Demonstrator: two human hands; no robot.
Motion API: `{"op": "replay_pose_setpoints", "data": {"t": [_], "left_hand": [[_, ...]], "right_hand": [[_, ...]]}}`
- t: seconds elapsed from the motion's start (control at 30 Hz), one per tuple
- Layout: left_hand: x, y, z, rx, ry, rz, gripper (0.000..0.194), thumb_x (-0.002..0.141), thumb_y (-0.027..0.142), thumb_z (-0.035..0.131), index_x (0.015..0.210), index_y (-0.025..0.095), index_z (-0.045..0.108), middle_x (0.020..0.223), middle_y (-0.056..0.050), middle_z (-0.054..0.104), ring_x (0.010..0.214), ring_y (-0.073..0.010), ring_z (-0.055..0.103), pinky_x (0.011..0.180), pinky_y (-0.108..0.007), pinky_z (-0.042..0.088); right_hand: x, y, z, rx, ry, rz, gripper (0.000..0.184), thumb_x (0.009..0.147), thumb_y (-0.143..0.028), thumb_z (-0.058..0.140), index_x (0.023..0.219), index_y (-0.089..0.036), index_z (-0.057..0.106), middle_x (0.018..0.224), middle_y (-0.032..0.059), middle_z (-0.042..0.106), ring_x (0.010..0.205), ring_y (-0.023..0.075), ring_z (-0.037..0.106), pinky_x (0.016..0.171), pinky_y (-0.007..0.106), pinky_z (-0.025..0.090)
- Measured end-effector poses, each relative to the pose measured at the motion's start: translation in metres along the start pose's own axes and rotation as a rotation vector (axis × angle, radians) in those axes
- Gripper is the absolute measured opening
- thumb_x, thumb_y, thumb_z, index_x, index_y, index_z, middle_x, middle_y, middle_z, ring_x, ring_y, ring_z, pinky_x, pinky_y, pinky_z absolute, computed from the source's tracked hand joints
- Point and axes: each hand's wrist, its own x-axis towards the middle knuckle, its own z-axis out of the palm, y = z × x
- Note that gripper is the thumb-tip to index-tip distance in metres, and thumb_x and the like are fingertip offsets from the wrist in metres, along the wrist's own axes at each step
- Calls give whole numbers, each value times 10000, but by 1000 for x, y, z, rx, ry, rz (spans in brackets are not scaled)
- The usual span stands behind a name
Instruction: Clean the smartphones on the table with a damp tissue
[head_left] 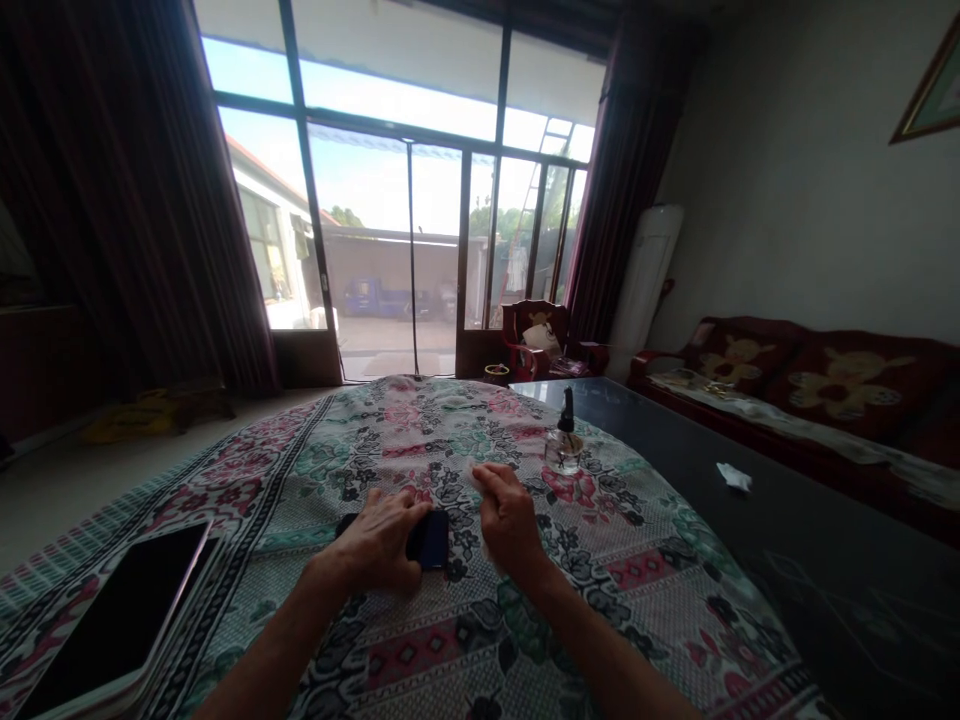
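Note:
A dark smartphone [435,541] lies flat on the floral tablecloth in front of me. My left hand [381,540] is over it, fingers at its far edge and thumb at its near edge, steadying it; the hand covers its middle. To the right, just above the cloth, my right hand [508,515] is closed in a pinch. A bit of white tissue [472,474] shows at its fingertips, the rest hidden in the hand. Beyond the right hand stands a clear glass bottle [562,452] with a black spray top.
A large black-screened tablet [120,610] rests at the left on the floral tablecloth [420,640]. A dark glossy table [675,440] adjoins on the right, with a crumpled white tissue [733,477] on it. Behind are a red sofa [795,350], a chair and glass doors.

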Motion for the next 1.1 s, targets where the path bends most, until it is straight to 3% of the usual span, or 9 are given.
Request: {"op": "replay_pose_setpoints", "data": {"t": [0.1, 0.27, 0.47, 0.73, 1.1], "left_hand": [[0, -5, -5, -62, 33, -34, 714, 618, 270, 643, 1323, 221, 538, 1296, -119, 588, 1180, -336, 514, 1098, -526, 257], [-1, -17, -24, -345, 43, -16, 646, 690, 295, 627, 1327, 233, 541, 1223, -47, 662, 1083, -267, 609, 958, -380, 460], [-2, -22, -29, -511, 68, -54, 664, 681, 274, 661, 1334, 260, 540, 1348, -11, 597, 1252, -259, 527, 1079, -361, 380], [-4, -27, -32, -545, 90, -96, 664, 697, 311, 670, 1343, 242, 532, 1347, -9, 594, 1253, -272, 530, 1073, -364, 398], [-1, -28, -26, -528, 93, -76, 653, 683, 301, 668, 1324, 265, 552, 1327, 13, 609, 1238, -262, 546, 1073, -355, 395]], "right_hand": [[0, 0, 0, 22, -1, 47, 394, 770, -45, 434, 1018, -179, 710, 1016, 92, 663, 970, 200, 626, 902, 331, 500], [1, 0, 1, 90, 16, 138, 376, 731, -43, 474, 968, -212, 712, 997, 60, 674, 955, 190, 630, 894, 323, 497], [0, -11, 5, 182, -24, 118, 352, 731, -40, 481, 938, -193, 721, 948, 62, 675, 901, 176, 637, 829, 295, 509], [-9, -44, 12, 273, -68, 36, 315, 808, -72, 485, 975, -177, 730, 956, 78, 657, 909, 172, 622, 804, 277, 502], [-11, -39, 13, 254, -64, 50, 331, 800, -58, 480, 983, -176, 729, 956, 78, 654, 903, 171, 623, 805, 272, 505]]}}
